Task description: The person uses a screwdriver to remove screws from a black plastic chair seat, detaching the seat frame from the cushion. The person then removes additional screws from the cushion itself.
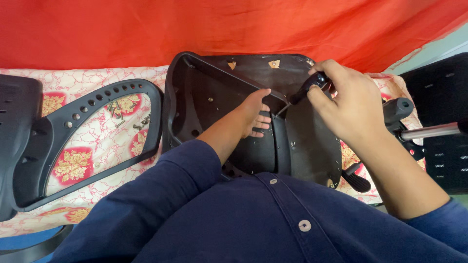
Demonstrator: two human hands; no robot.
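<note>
Left hand (253, 117) flat on seat underside (204, 97); right hand (348, 104) grips screwdriver (306, 90)

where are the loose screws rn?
Head view, left side: the screws lie on the floral cloth, inside the curved black frame, left of the seat base.
</note>
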